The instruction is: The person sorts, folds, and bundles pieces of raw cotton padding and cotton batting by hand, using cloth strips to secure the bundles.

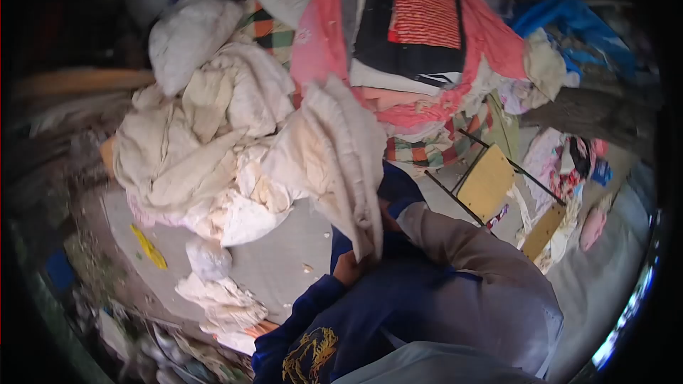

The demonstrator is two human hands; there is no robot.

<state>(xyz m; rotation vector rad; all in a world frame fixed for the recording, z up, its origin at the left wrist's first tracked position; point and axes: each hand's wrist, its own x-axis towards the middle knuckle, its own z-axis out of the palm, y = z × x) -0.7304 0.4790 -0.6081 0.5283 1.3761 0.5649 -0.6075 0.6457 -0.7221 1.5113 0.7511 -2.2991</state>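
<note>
A cream cloth, soft and creased like thick bedding, rises in front of me, its lower end gathered close to my body. My left hand, coming out of a navy sleeve with gold embroidery, is closed on that lower end. Farther up, my right hand is at the cloth's right edge, closed on it as far as I can see; most of its fingers are hidden. The cloth's left part rests against a heap of cream and white cloths on the floor.
A wooden chair with dark metal legs lies to the right, beside scattered clothes. Ahead, a pink cover lies under a black-and-red folded textile. A plastic bag and yellow strip are on the left.
</note>
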